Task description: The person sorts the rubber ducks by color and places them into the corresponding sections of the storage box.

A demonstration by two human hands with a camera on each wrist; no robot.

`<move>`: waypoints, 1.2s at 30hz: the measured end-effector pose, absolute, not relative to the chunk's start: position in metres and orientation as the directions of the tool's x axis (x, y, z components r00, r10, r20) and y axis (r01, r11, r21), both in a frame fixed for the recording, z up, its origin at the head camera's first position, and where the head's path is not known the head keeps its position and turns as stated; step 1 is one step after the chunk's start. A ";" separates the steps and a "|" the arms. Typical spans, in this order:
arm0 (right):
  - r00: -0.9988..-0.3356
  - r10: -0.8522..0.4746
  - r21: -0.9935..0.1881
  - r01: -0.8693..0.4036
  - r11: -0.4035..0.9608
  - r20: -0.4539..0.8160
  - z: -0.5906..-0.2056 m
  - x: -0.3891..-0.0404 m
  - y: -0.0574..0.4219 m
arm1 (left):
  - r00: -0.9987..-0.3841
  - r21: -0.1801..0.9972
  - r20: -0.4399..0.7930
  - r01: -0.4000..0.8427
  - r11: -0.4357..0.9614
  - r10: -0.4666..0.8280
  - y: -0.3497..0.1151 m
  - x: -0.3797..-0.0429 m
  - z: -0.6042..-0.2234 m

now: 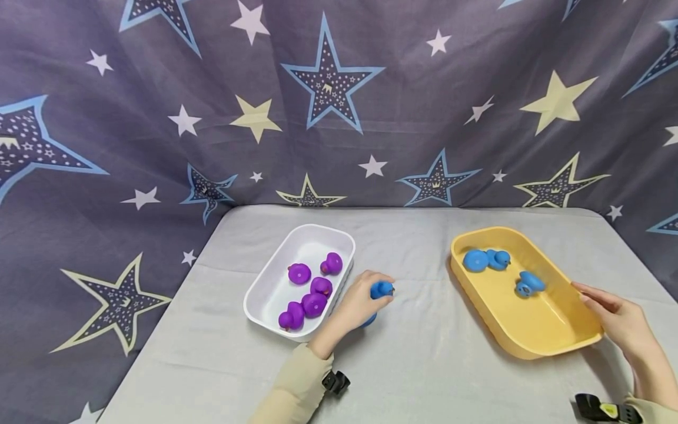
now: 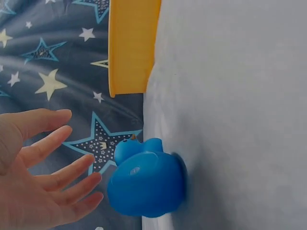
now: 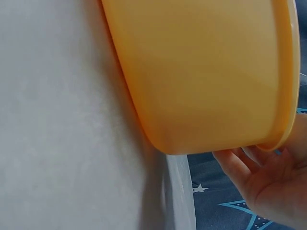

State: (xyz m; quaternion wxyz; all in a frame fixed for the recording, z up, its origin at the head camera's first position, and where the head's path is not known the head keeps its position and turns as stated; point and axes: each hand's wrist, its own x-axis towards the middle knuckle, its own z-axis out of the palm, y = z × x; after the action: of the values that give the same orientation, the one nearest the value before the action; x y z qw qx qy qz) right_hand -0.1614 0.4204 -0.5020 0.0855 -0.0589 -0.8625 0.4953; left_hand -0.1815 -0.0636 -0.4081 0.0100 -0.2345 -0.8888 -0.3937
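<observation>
My left hand (image 1: pixel 362 300) hovers over two blue rubber ducks beside the white tray. One blue duck (image 1: pixel 382 289) shows past its fingertips, the other (image 1: pixel 369 321) mostly hidden under the hand. In the left wrist view the fingers (image 2: pixel 62 184) are spread and apart from the large blue duck (image 2: pixel 146 184). At the right, my right hand (image 1: pixel 622 321) grips the rim of the yellow tray (image 1: pixel 535 335), its fingers (image 3: pixel 232 165) against the outside. Three blue ducks (image 1: pixel 531 282) lie in that tray.
The white tray (image 1: pixel 259 294) holds several purple ducks (image 1: pixel 315 305). A pale grey cloth (image 1: pixel 418 377) covers the table. Behind it hangs a dark curtain (image 1: pixel 402 118) printed with stars.
</observation>
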 end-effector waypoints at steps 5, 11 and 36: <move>-0.977 0.192 -0.860 0.018 0.510 0.093 -0.503 -0.161 0.421 | -0.899 0.695 0.224 0.418 0.585 0.377 -0.068 -0.177 -0.410; -0.975 0.198 -0.856 0.012 0.517 0.105 -0.504 -0.160 0.419 | -0.907 0.692 0.228 0.407 0.596 0.354 -0.074 -0.173 -0.414; -0.977 0.189 -0.862 0.009 0.507 0.101 -0.504 -0.163 0.422 | -0.919 0.684 0.103 0.344 0.643 0.381 -0.092 -0.173 -0.427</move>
State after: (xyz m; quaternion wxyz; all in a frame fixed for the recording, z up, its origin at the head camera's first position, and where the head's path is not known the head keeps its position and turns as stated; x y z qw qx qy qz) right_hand -0.1634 0.4217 -0.5039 0.0912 -0.0575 -0.8632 0.4932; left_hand -0.1734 -0.0917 -0.4268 -0.0251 -0.2001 -0.9060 -0.3722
